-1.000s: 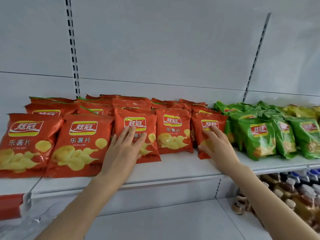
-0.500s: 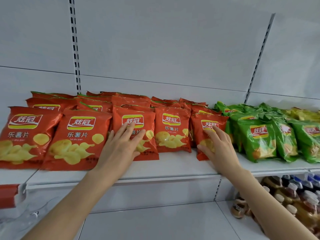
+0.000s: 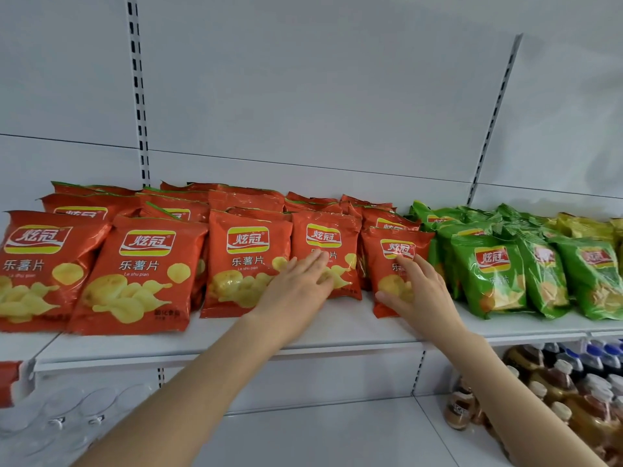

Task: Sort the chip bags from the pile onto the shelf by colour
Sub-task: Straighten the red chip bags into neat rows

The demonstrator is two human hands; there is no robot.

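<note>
Red chip bags (image 3: 141,271) stand in rows along the left and middle of the white shelf (image 3: 337,332). Green chip bags (image 3: 495,274) fill the right part, and yellow bags (image 3: 583,225) sit behind them at the far right. My left hand (image 3: 300,284) lies flat with straight fingers across the fronts of two red bags in the middle (image 3: 323,241). My right hand (image 3: 418,291) rests with spread fingers on the rightmost red bag (image 3: 394,251), next to the green ones.
A lower shelf (image 3: 320,433) runs beneath, with several bottled drinks (image 3: 566,389) at the right. A red tag (image 3: 8,382) and clear plastic holders (image 3: 67,412) sit at the lower left. The white back panel has slotted uprights (image 3: 140,129).
My left hand has slid to the right, from the third red bag onto the fourth. My right hand stays on the rightmost red bag.
</note>
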